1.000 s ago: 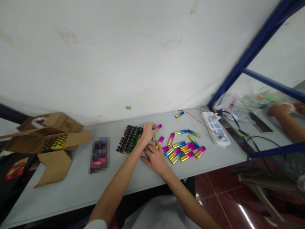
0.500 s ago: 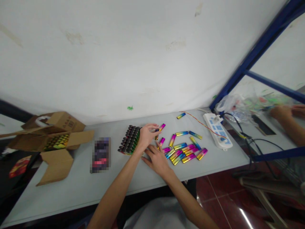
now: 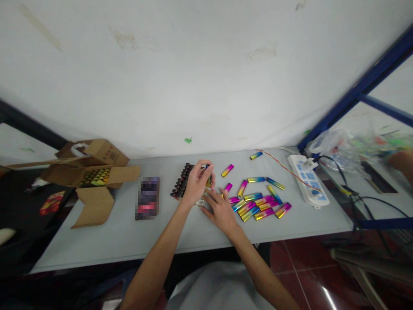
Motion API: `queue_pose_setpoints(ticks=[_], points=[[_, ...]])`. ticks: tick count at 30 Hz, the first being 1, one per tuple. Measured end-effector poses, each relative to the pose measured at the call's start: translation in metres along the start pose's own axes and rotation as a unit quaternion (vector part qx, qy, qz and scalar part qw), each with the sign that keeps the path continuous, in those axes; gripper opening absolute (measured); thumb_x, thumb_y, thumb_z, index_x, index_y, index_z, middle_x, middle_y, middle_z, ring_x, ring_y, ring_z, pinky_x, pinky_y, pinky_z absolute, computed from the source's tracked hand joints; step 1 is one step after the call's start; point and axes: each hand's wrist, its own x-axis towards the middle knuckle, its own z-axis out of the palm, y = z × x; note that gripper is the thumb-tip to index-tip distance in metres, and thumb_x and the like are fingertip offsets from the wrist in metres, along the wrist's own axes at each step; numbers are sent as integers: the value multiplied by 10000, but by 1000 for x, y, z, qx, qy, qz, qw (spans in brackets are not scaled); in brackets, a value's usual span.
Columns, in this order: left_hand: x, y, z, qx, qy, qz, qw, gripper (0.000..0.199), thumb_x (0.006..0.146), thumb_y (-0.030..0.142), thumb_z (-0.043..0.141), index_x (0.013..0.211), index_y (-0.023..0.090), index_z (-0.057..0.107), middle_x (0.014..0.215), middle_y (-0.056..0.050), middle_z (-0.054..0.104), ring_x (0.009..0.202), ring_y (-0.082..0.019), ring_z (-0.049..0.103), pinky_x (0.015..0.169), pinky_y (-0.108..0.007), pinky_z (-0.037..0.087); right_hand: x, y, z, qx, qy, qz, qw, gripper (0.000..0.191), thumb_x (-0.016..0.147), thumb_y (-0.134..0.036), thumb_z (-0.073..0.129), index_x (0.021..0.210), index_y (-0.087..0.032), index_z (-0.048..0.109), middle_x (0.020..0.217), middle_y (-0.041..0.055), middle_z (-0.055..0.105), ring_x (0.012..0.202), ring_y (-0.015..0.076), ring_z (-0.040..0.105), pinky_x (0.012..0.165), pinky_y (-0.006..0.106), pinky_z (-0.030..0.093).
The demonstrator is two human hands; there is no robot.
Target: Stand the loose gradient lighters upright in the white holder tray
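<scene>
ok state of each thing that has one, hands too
Brown cardboard box, open, flaps spread
White rectangular power strip, plug inserted
Shiny multicoloured flat cases, scattered loose
Black-topped pieces, grouped in rows, partly hidden
Left hand, gripping small dark-and-gold piece
Right hand, fingers extended by small white piece, grip unclear
Translucent plastic bag, crumpled

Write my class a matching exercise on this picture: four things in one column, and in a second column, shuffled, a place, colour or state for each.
Column one
1. power strip
2. cardboard box
3. left hand
4. dark-topped pieces

Column two
A. holding a small blue-and-yellow piece
B. set close together in rows
C. white, near the right end of the table
D. brown and open

Right pairs: 1-C, 2-D, 3-A, 4-B
</scene>
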Motion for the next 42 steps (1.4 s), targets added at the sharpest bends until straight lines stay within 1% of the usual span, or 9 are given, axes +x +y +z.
queue_pose_setpoints(ticks=[2, 4, 6, 8, 11, 17, 21, 27, 42], points=[[-4, -2, -3, -8, 18, -18, 1000, 354, 914, 549, 680, 1063, 251, 561, 603, 90, 534, 389, -49, 386, 390, -156, 303, 0, 1, 0, 1, 1, -2, 1000, 337, 1005, -371, 655, 1318, -246, 664, 1422, 101, 653, 1312, 254, 603, 1267, 559, 262], [-6, -5, -5, -6, 51, -33, 998, 378, 883, 552, 713, 1057, 247, 573, 576, 102, 486, 394, -42, 326, 390, -151, 234, 0, 1, 0, 5, 1, -6, 1000, 333, 1006, -370, 654, 1317, -251, 666, 1432, 99, 647, 1326, 251, 594, 1268, 556, 258], [-9, -8, -7, 11, 88, -40, 995, 388, 841, 548, 753, 986, 229, 585, 554, 104, 445, 424, -52, 332, 411, -164, 239, 0, 1, -1, 8, 2, -8, 1000, 332, 1006, -368, 654, 1318, -254, 665, 1441, 96, 641, 1343, 249, 582, 1268, 553, 259], [-11, -11, -7, 51, 124, -38, 990, 400, 811, 552, 767, 822, 203, 573, 551, 88, 425, 461, -63, 351, 433, -186, 257, 0, 0, -1, 7, 2, -7, 1000, 333, 1008, -365, 652, 1322, -254, 661, 1440, 93, 643, 1350, 247, 576, 1270, 549, 256], [-14, -15, -8, 129, 153, -28, 979, 484, 831, 568, 713, 622, 194, 487, 561, 51, 436, 510, -82, 382, 464, -220, 276, 0, 0, -1, 6, 1, -7, 1000, 338, 1008, -362, 650, 1327, -250, 656, 1456, 89, 632, 1355, 244, 573, 1275, 545, 246], [-17, -20, -9, 150, 117, -12, 982, 469, 920, 556, 578, 635, 209, 445, 564, 54, 406, 516, -96, 358, 506, -241, 294, -1, 2, 0, 1, 2, -10, 1000, 336, 1017, -379, 632, 1323, -243, 661, 1441, 97, 643, 1353, 249, 573, 1269, 543, 257], [-18, -24, -10, 195, 122, 3, 973, 449, 957, 501, 502, 620, 215, 423, 566, 44, 405, 536, -108, 365, 525, -256, 290, -1, 3, 1, -1, -2, -10, 1000, 348, 1021, -389, 625, 1335, -245, 655, 1450, 96, 636, 1358, 249, 570, 1271, 546, 254], [-19, -31, -14, 288, 133, 20, 948, 381, 952, 436, 465, 643, 216, 435, 600, 38, 458, 578, -119, 403, 565, -264, 307, -1, 4, 2, -6, -7, -8, 1000, 342, 1023, -393, 617, 1326, -240, 659, 1445, 98, 639, 1348, 259, 574, 1264, 549, 265], [-18, -32, -15, 305, 147, 17, 941, 360, 946, 432, 452, 652, 226, 431, 597, 37, 447, 583, -130, 409, 565, -254, 322, -1, 4, 2, 1, -7, -9, 1000, 346, 1023, -389, 614, 1336, -249, 658, 1448, 105, 636, 1362, 253, 565, 1267, 553, 263]])
